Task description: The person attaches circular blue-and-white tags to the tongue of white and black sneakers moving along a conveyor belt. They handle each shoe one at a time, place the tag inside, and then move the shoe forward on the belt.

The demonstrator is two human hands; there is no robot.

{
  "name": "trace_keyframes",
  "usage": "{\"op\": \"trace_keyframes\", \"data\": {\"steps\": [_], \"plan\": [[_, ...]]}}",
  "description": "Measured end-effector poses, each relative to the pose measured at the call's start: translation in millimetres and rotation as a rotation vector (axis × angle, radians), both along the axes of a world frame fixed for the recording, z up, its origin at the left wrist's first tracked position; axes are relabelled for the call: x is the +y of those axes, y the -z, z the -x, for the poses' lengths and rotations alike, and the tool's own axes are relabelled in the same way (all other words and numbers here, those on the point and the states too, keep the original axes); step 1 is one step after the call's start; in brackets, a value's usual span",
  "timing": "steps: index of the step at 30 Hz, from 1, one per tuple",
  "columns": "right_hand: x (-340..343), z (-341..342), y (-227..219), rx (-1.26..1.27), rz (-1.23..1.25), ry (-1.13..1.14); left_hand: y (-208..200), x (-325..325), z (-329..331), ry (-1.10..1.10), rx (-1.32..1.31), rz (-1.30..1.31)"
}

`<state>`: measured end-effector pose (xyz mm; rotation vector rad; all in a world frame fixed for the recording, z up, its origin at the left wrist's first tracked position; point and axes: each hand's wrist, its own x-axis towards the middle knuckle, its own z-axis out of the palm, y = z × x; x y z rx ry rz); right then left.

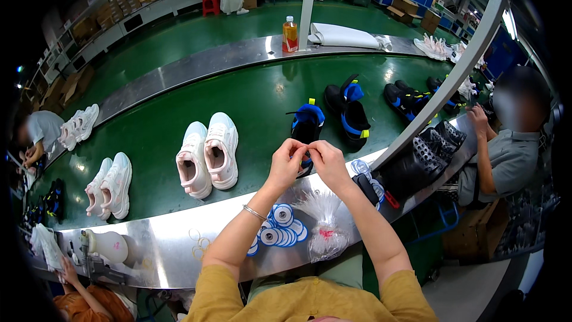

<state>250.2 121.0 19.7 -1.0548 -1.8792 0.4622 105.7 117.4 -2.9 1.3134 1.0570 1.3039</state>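
Observation:
My left hand [286,162] and my right hand [327,163] meet fingertip to fingertip, both pinched closed. Whatever is between the fingers is too small to make out. Just beyond and partly under them stands a black and blue shoe [308,120] with a yellow tab, on the green belt. A similar black and blue shoe [348,107] is to its right, its tongue raised. Below my wrists, on the metal ledge, lie a pile of round blue-and-white tags [283,216] and a bundle of clear plastic strands [325,222] with a red mark.
White sneakers [208,155] stand left on the green belt [155,125]; more black shoes [407,100] stand right. Rubber bands [199,241] and a tape dispenser [107,247] lie on the ledge. A grey post [441,110] rises at right. Co-workers [506,155] sit on both sides.

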Motion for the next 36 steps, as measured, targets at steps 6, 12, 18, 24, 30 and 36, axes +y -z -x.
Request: {"op": "trace_keyframes", "data": {"steps": [6,12,18,24,30,36], "plan": [[3.5,-16.6,13.4,0.043,0.238,0.094,-34.1,-2.2,21.8,-0.195,-0.099,-0.163],[-5.0,12.2,29.1,-0.169,0.466,0.112,-28.8,-10.1,17.4,-0.195,-0.063,-0.149],[2.6,25.1,36.9,0.012,0.527,0.13,-34.6,-16.2,21.3,-0.204,-0.065,-0.173],[2.4,35.8,41.6,0.332,0.804,0.073,-35.4,-20.5,28.8,-0.209,-0.063,-0.183],[-2.2,44.3,40.4,0.486,0.939,0.04,-34.1,-24.6,36.1,-0.243,-0.052,-0.18],[-17.2,55.5,40.1,0.49,0.973,0.064,-34.2,-28.9,37.2,-0.234,-0.053,-0.186]]}}
